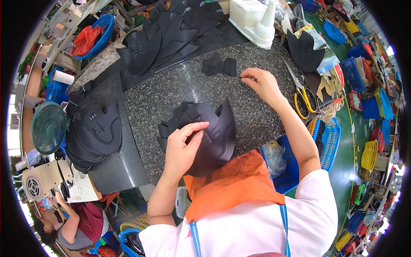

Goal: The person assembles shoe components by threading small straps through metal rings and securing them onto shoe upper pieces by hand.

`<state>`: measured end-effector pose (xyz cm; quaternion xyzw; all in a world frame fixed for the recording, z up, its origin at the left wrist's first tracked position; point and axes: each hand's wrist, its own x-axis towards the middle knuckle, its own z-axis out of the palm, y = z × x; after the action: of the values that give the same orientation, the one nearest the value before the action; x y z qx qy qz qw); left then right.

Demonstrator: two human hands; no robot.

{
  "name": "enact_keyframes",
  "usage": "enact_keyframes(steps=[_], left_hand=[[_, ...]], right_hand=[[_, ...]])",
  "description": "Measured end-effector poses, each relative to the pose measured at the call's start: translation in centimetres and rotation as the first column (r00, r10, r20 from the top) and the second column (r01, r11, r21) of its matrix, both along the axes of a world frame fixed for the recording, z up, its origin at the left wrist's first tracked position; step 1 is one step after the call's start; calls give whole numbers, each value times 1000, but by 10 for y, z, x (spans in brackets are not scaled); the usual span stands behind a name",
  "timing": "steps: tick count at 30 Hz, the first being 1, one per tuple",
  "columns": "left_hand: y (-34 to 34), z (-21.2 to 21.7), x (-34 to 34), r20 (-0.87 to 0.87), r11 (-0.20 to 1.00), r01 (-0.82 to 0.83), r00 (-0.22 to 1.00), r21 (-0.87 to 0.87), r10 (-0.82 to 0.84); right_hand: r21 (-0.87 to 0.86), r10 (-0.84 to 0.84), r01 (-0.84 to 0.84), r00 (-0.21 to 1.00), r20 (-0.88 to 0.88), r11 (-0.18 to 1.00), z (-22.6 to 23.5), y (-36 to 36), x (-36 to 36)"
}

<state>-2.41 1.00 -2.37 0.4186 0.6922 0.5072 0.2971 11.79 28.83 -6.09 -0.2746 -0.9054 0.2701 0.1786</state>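
Observation:
A dark shoe upper (220,132) lies at the near edge of the speckled stone worktop (167,90), partly over my orange apron (231,184). My left hand (184,147) is closed on its upper face, thumb and forefinger close together; further black pieces with tabs (184,113) show beside it. Farther right, my right hand (263,85) is closed in a pinch just above the stone, and whatever is between its fingertips is too small to name. Near those fingertips lies a little group of black fabric strips (218,66).
Stacked black uppers lie at the left (96,128) and far side (160,38). Yellow-handled scissors (303,96) rest at the right edge, near a white glue container (257,23). A blue bin (284,171) stands below. At lower left, a person (77,227) works by a machine.

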Motion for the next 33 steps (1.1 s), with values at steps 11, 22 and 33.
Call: enact_keyframes(steps=[11,22,33], left_hand=[[1,21,12,-197,998,0,980,-64,-13],[-4,23,11,-200,996,-53,977,78,68],[-8,24,1,-295,982,74,955,175,-20]], right_hand=[[-478,485,-544,837,-252,690,73,-100,-13],[-906,93,-350,937,-338,236,53,-120,-18],[-507,170,-502,807,-565,701,47,-137,-13]])
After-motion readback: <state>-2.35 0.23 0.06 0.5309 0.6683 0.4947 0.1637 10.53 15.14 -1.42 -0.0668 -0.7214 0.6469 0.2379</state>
